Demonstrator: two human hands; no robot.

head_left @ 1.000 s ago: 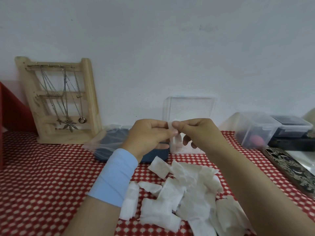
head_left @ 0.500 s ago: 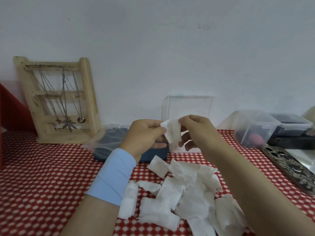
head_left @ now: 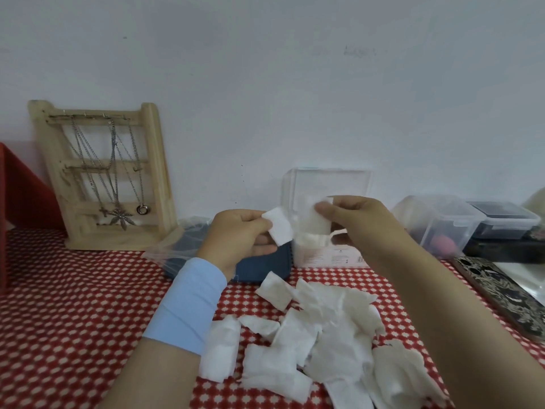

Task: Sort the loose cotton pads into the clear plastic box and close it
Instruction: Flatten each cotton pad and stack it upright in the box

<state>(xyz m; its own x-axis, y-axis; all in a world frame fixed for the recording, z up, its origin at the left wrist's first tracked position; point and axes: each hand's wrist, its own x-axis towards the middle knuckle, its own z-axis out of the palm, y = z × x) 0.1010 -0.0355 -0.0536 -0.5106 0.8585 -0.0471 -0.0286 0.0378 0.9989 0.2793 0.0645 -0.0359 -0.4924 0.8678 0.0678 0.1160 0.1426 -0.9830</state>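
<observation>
one cotton pad is pinched by the left hand, a second pad by the right hand; one pile at 6 o'clock.

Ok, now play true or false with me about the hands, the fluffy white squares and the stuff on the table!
1. The left hand pinches a cotton pad. True.
2. The right hand is empty. False: it pinches a second pad.
3. The clear box is closed. False: its lid stands open.
4. A pile of pads lies on the tablecloth. True.
5. Spoons hang on the wooden rack. False: necklaces hang there.
</observation>
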